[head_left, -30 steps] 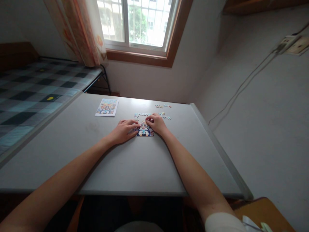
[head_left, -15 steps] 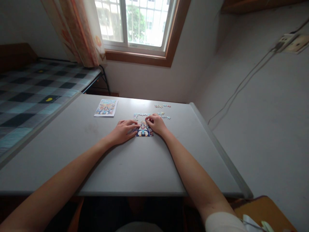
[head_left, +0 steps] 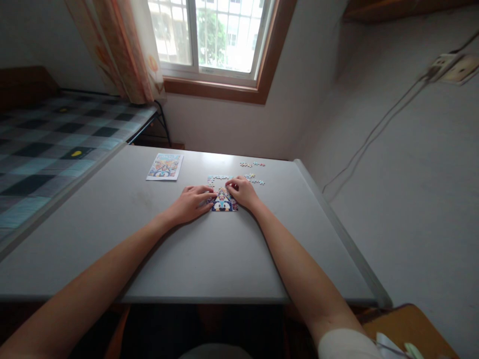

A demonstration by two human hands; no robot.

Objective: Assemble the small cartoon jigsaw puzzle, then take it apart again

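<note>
A partly assembled jigsaw puzzle (head_left: 222,205) lies on the grey table (head_left: 209,259), with a gap showing in its upper middle. My left hand (head_left: 192,202) rests on the puzzle's left edge, fingers spread and nothing held. At the puzzle's right side is my right hand (head_left: 242,192), thumb and fingertips pinched together over the pieces; whatever is between them is too small to make out. Loose puzzle pieces (head_left: 258,182) lie just beyond my right hand, and more loose pieces (head_left: 246,165) are farther back.
A printed picture sheet (head_left: 165,167) lies at the back left of the table. Beyond the left edge is a bed with a checked cover (head_left: 93,134). A brown stool (head_left: 419,329) stands at the lower right.
</note>
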